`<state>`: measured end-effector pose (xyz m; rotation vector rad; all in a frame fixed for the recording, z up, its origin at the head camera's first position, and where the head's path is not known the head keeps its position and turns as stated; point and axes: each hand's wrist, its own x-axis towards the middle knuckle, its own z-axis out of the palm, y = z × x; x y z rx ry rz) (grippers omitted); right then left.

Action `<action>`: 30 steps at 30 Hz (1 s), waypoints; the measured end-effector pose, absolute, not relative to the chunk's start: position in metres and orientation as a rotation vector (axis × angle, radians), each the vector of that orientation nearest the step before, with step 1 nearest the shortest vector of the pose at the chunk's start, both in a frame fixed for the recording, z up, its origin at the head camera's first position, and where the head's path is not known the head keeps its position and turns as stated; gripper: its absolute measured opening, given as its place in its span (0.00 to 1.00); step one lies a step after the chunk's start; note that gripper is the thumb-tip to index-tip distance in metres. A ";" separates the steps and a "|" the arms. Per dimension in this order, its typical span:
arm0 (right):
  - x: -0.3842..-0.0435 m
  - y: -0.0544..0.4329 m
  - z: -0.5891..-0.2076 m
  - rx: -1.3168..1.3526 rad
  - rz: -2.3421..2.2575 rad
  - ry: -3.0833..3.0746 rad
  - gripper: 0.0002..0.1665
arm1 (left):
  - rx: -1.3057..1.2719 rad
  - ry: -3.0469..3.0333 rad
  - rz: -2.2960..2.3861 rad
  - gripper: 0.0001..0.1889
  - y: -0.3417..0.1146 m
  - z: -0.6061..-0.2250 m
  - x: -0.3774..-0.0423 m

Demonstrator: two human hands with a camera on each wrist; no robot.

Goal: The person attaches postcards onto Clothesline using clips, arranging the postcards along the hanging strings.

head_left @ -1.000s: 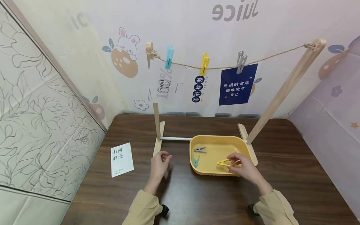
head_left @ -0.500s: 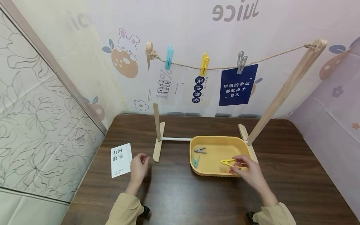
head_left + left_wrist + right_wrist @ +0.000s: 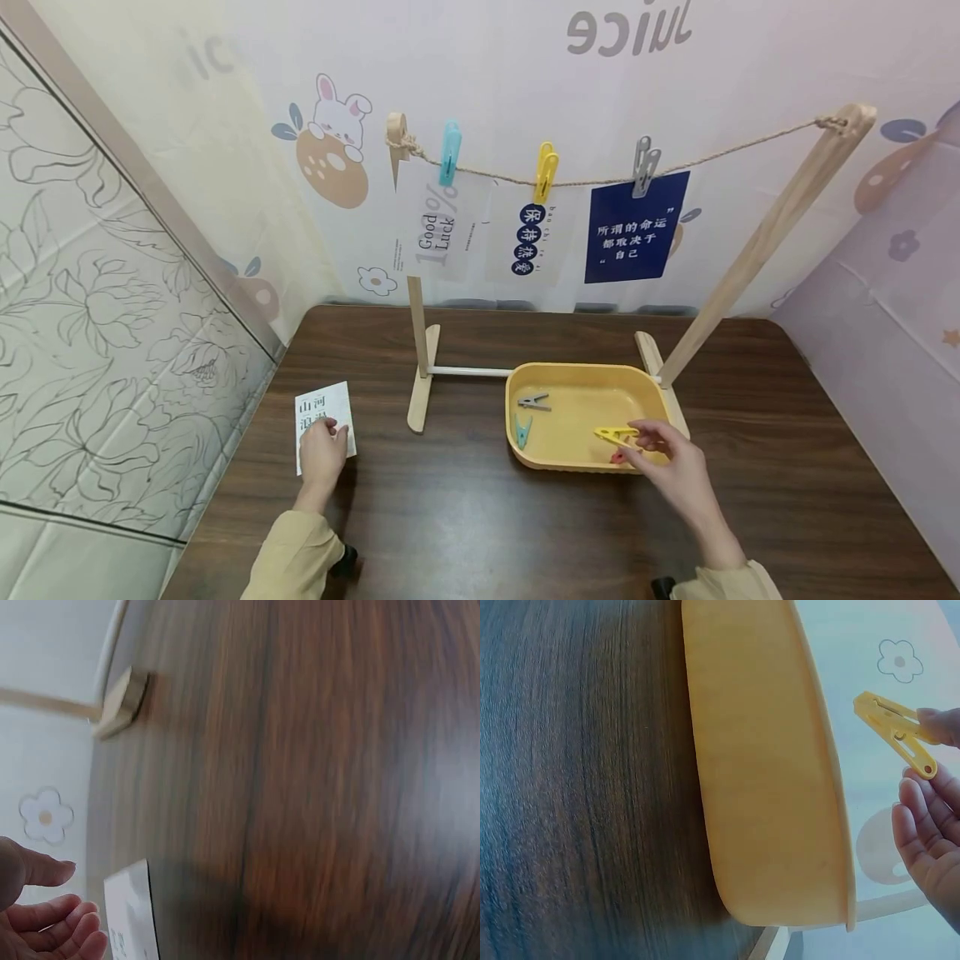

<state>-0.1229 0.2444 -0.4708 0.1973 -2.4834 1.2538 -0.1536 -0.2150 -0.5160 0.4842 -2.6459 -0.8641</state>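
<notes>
My left hand (image 3: 322, 457) hovers over a white card (image 3: 339, 403) with black characters, lying on the table at the left. In the left wrist view its fingers (image 3: 64, 926) are loosely bent and stand apart from the card (image 3: 129, 911), with nothing between them and the thumb. My right hand (image 3: 681, 475) pinches a yellow clothespin (image 3: 613, 436) between thumb and fingers above the front right of a yellow basket (image 3: 577, 365). The clothespin's (image 3: 889, 720) nose points away from the hand.
Inside the basket lie grey (image 3: 534, 402), teal (image 3: 522, 431) and red (image 3: 618, 457) clothespins. Behind it, a wooden stand (image 3: 738, 267) carries a rope (image 3: 735, 154). Blue (image 3: 449, 154), yellow (image 3: 545, 173) and grey (image 3: 643, 167) clothespins hold three cards on it.
My left hand has moved left from beside the stand's foot to over the white card. The right hand, holding the yellow clothespin, has shifted slightly right, and the red clothespin shows more.
</notes>
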 end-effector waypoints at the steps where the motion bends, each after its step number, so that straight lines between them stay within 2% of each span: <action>1: -0.122 0.244 -0.471 0.187 1.258 -2.479 0.19 | 0.496 -2.649 -0.848 0.10 -0.218 -0.517 -0.154; 9: -0.119 0.249 -0.488 0.191 1.404 -2.333 0.20 | 0.566 -2.677 -0.758 0.16 -0.238 -0.524 -0.159; 15: -0.130 0.271 -0.535 0.249 1.404 -2.290 0.22 | 0.697 -2.709 -0.751 0.24 -0.247 -0.526 -0.164; 16: -0.128 0.269 -0.532 0.226 1.398 -2.303 0.22 | 0.715 -2.715 -0.753 0.26 -0.248 -0.525 -0.165; 23: -0.137 0.287 -0.579 0.116 1.353 -2.320 0.25 | 0.782 -2.745 -0.723 0.28 -0.253 -0.524 -0.170; 30: -0.138 0.287 -0.580 0.117 1.377 -2.294 0.24 | 0.857 -2.789 -0.749 0.29 -0.254 -0.524 -0.173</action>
